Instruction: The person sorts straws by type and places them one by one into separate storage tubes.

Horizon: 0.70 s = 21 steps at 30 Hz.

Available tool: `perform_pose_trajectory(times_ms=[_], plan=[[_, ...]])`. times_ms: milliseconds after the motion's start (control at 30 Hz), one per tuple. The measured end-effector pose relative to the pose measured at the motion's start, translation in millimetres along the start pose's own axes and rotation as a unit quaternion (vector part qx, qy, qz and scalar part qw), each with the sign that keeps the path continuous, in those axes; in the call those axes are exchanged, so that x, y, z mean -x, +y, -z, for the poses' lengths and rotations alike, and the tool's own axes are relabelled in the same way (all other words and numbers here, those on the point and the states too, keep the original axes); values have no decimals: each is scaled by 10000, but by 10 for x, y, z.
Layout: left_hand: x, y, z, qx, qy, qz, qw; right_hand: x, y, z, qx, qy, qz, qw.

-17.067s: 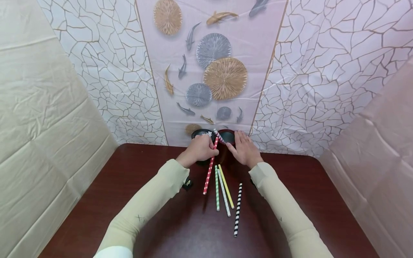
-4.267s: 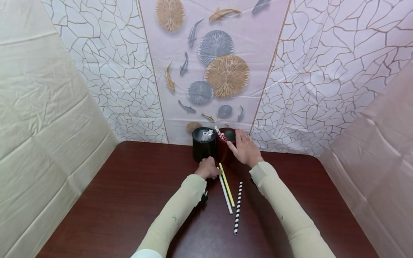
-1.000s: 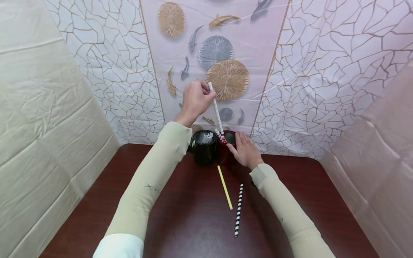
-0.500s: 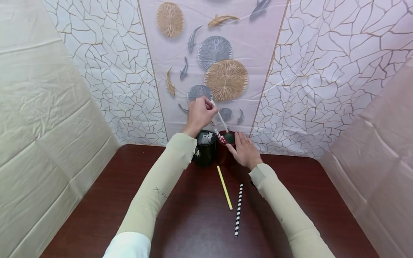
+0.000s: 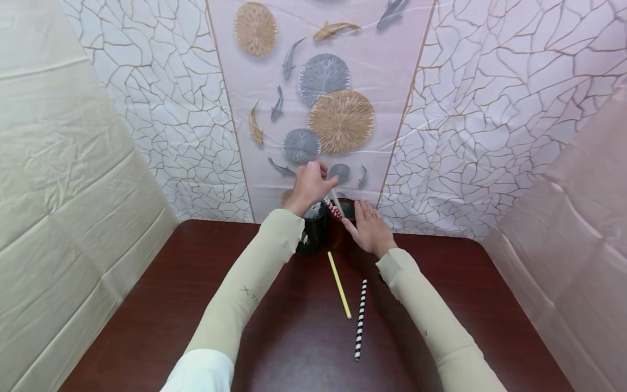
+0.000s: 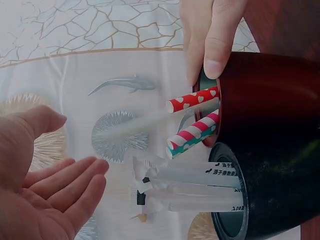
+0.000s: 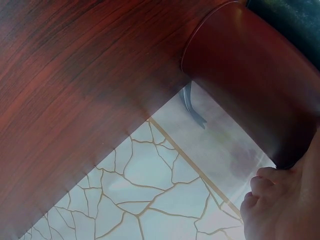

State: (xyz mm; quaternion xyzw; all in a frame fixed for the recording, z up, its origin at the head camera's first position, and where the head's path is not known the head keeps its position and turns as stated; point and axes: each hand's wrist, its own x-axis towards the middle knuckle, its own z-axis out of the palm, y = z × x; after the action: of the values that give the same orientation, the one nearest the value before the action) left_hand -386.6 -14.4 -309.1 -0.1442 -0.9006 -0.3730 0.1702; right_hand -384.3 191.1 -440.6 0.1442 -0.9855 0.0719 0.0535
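Note:
My left hand (image 5: 311, 185) is above the cups, its fingers spread and nothing between them in the left wrist view. A pale paper straw (image 6: 137, 124), blurred, slants into the mouth of a dark red cup (image 6: 270, 100). Also leaning out of this cup are a red straw with white hearts (image 6: 192, 100), a pink-and-white striped straw (image 6: 196, 131) and a green patterned straw (image 6: 191, 143). My right hand (image 5: 372, 228) holds the red cup at its rim, thumb at the near side and fingers along the right side.
A black cup (image 6: 280, 190) with several clear-wrapped white sticks (image 6: 200, 187) stands left of the red one. A yellow straw (image 5: 339, 283) and a black-and-white striped straw (image 5: 361, 321) lie on the brown table (image 5: 210, 294). A patterned cloth (image 5: 274, 190) hangs behind the cups.
Green, red and pale straws have gone from the table; all three now stand in the red cup. My left hand has lowered the pale straw there and released it. The right hand stays put.

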Motion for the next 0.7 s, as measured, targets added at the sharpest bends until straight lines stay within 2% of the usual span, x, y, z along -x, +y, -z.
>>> perform_pose_trajectory(times_ms=[67, 200, 400, 567, 700], plan=[[10, -2, 18, -109, -41, 40, 9999, -1, -5, -6, 29, -44, 5, 10000], [21, 23, 98, -175, 82, 1, 9998, -3, -3, 1, 57, -44, -5, 10000], [93, 108, 285, -462, 163, -298, 9984, -9, -5, 8, 4, 41, 49, 10000], [184, 178, 391, -975, 40, -659, 9930, -3, -4, -2, -49, 27, 22, 10000], [291, 242, 460, -1239, -233, -838, 9885, 3, -8, 5, -81, -18, -23, 10000]])
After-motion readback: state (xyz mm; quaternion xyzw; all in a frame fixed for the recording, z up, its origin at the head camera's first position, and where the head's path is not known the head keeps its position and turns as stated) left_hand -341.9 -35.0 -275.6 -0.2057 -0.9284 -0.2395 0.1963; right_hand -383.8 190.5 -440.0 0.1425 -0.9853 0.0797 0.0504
